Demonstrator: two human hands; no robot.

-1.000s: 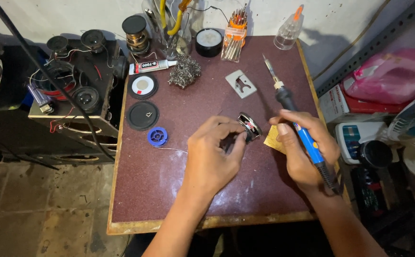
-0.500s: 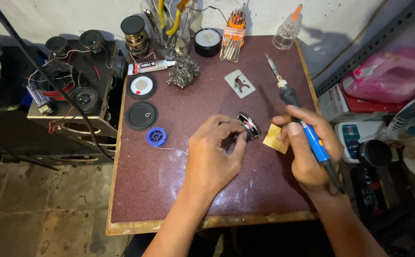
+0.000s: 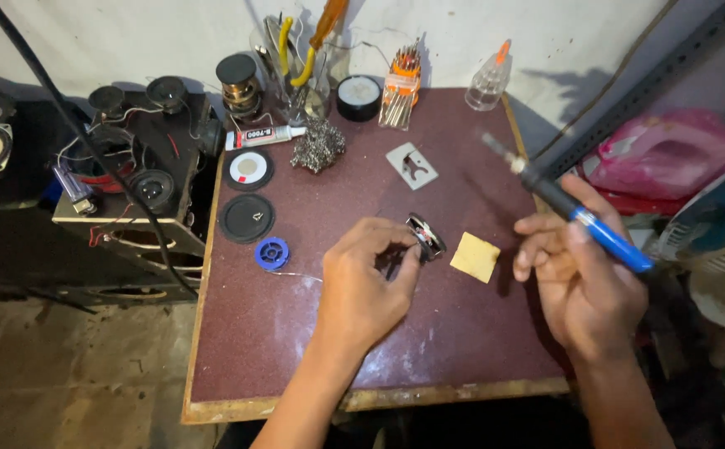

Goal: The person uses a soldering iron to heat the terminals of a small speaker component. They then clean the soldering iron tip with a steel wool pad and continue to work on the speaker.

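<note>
on the table [image 3: 479,349] there are two hands: one left hand [image 3: 367,287] and one right hand [image 3: 583,283]. there is one soldering iron [image 3: 566,204] with a blue handle, one small round speaker part [image 3: 425,235], and one yellow sponge piece [image 3: 475,256]. i count two black round cones [image 3: 247,218], one blue solder spool [image 3: 272,253], one glue tube [image 3: 264,136], one ball of steel wool [image 3: 318,147], one clear squeeze bottle [image 3: 490,81], one roll of black tape [image 3: 359,96] and one grey metal plate [image 3: 411,165].

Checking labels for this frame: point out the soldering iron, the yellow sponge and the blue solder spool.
soldering iron [image 3: 604,237], head view, blue handle.
yellow sponge [image 3: 475,256], head view, its middle.
blue solder spool [image 3: 272,253], head view, its hub.
</note>
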